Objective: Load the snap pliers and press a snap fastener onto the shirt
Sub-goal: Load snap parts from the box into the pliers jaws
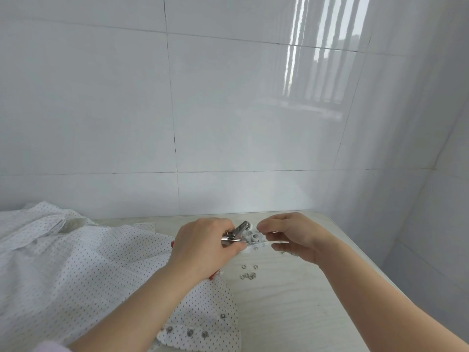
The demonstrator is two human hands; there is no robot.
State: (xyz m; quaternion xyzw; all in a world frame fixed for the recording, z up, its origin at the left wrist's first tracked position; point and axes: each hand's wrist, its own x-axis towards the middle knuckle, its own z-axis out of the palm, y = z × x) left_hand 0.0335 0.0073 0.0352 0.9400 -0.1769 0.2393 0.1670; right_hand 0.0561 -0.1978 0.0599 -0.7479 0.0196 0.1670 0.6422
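Snap pliers (238, 235) held above the counter (291, 313), long axis running left to right, metal head with its white dies pointing right toward the right hand (291, 236). Left hand (203, 246) clenched around the handles. Right hand's fingers pinched together at the head, touching or nearly; whether they hold a snap, cannot tell. Loose snap rings (248, 274) lie just below, nearer the right hand. Shirt (83, 270) spread to the left.

White shirt (76, 262) with small dark dots at lower left; silver pliers (236, 235) with red handles; silver snap rings (248, 274); pale wood-grain table (291, 313); glossy white wall tiles (101, 97).
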